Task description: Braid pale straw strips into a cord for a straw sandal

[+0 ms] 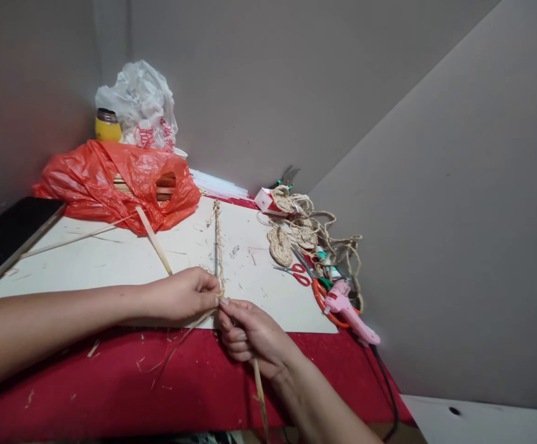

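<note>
A thin braid of straw (220, 246) runs from the middle of the white board (254, 277) toward me. At its near end, my left hand (187, 296) pinches it between thumb and fingers. Just to the right, and touching the left fingertips, my right hand (250, 336) is closed on the same end. One loose straw strip (259, 388) hangs below the right palm. Another flat strip (155, 243) sticks out behind the left hand, and thin ends trail over the red cloth (111, 382). The exact crossing of the strands is hidden by my fingertips.
A red plastic bag (92, 179) with strips inside, a phone (13, 237) and a yellow jar (108, 126) are at the left. On the right lie coiled straw pieces (280, 246), red-handled scissors (299, 274) and a pink glue gun (349, 311) with its cord. Grey walls enclose the table.
</note>
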Action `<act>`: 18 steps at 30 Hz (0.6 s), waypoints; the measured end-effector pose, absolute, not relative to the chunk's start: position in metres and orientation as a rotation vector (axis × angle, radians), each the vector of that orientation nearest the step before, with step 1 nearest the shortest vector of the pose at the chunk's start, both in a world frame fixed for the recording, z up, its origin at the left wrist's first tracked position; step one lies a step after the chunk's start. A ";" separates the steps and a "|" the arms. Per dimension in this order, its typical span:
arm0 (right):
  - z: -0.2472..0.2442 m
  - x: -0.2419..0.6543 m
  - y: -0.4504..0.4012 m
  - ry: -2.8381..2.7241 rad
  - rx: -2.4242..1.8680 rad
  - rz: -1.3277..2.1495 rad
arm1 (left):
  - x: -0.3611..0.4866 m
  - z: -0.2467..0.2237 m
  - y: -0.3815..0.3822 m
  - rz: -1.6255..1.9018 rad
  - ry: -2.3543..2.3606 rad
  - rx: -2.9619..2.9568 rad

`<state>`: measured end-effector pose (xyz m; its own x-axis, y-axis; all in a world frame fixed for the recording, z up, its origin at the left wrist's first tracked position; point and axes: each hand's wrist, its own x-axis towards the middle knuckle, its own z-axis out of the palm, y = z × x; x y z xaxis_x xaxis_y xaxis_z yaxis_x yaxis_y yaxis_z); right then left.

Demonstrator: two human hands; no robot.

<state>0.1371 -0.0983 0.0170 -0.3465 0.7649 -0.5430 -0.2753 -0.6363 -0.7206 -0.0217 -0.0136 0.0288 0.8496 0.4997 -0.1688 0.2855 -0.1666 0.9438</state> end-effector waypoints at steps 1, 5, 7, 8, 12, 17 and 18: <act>0.016 0.135 -0.099 -0.657 -1.217 1.997 | -0.022 0.031 -0.014 0.202 0.615 1.827; 0.015 0.125 -0.104 -0.575 -1.272 1.850 | -0.025 0.042 -0.023 0.113 0.732 2.136; 0.015 0.122 -0.106 -0.559 -1.300 1.796 | -0.026 0.048 -0.030 0.065 0.809 2.306; 0.015 0.120 -0.106 -0.552 -1.310 1.777 | -0.027 0.051 -0.033 0.037 0.843 2.384; 0.015 0.115 -0.108 -0.521 -1.312 1.730 | -0.028 0.050 -0.045 -0.033 0.846 2.630; 0.014 0.113 -0.112 -0.523 -1.265 1.739 | -0.025 0.038 -0.061 -0.101 0.725 2.835; 0.015 0.114 -0.113 -0.530 -1.254 1.749 | -0.026 0.036 -0.067 -0.109 0.707 2.849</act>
<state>0.1140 -0.1129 0.0148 -0.0891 0.8472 -0.5238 -0.4135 -0.5099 -0.7543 -0.0257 -0.0672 0.0359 0.8826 0.4546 -0.1201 0.4696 -0.8645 0.1790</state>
